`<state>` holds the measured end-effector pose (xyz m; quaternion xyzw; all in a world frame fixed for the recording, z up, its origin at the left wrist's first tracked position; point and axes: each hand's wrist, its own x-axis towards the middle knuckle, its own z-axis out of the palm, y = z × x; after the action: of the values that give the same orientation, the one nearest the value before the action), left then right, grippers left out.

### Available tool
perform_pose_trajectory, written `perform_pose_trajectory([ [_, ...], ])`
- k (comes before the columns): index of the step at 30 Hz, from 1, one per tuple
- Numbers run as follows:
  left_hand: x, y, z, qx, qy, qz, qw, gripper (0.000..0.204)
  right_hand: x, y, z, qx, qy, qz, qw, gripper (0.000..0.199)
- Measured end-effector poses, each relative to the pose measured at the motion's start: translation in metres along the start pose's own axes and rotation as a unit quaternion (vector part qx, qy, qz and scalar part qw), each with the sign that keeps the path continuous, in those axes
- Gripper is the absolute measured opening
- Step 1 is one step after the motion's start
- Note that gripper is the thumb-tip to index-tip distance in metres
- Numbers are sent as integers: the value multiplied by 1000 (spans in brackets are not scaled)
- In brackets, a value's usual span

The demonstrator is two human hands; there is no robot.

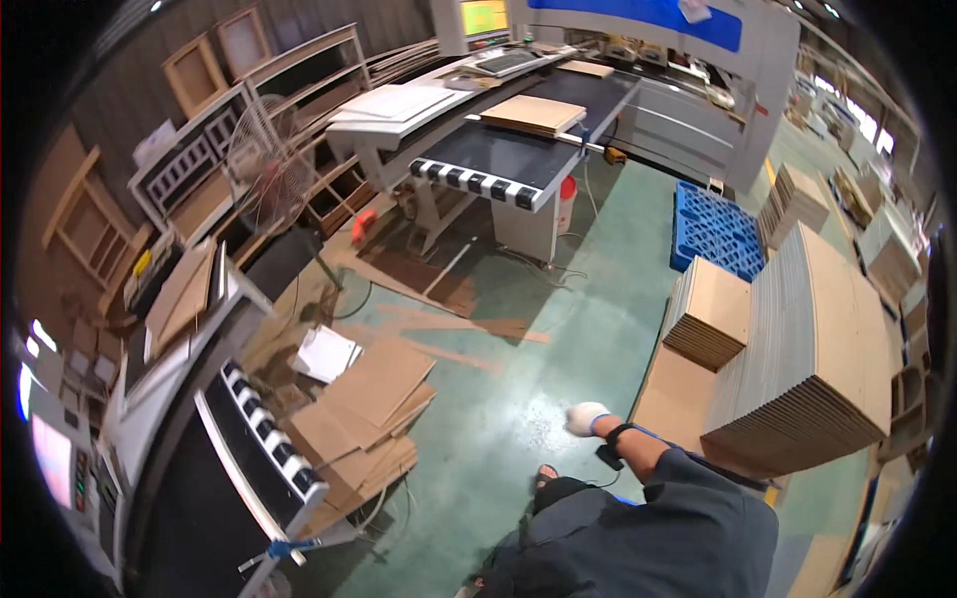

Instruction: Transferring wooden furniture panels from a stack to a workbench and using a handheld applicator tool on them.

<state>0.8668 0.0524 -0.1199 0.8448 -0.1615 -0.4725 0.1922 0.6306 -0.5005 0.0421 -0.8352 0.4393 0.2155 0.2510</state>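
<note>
My right hand [587,419], in a white glove with a dark band at the wrist, hangs over the green floor in front of me. Its outline is small and rounded, the fingers look curled in, and nothing shows in them. Nearest to it, on the right, a tall stack of brown boards [847,339] stands beside a lower stack of boards [713,309]. My left hand is out of the picture.
Ahead is a black-topped machine table [478,159] carrying a pile of boards [533,115]. Loose cardboard sheets [364,399] lie on the floor to the left, next to another conveyor [264,439]. A blue pallet [713,229] and a fan [269,164] stand farther off.
</note>
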Motion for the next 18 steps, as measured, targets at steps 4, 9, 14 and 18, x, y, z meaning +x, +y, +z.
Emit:
perform_pose_trajectory([
  [4,62,107,-27,287,-7,120,950,55,-2,111,8,144,57,99,983,41],
  [9,160,268,-63,-153,-88,-103,979,23,-21,155,45,283,77,152,944,40],
  [14,302,361,-45,48,-183,169,967,39,-21,192,132,332,17,225,916,42],
  [18,369,457,-4,151,-201,174,952,39,-33,224,151,186,-141,135,963,39],
])
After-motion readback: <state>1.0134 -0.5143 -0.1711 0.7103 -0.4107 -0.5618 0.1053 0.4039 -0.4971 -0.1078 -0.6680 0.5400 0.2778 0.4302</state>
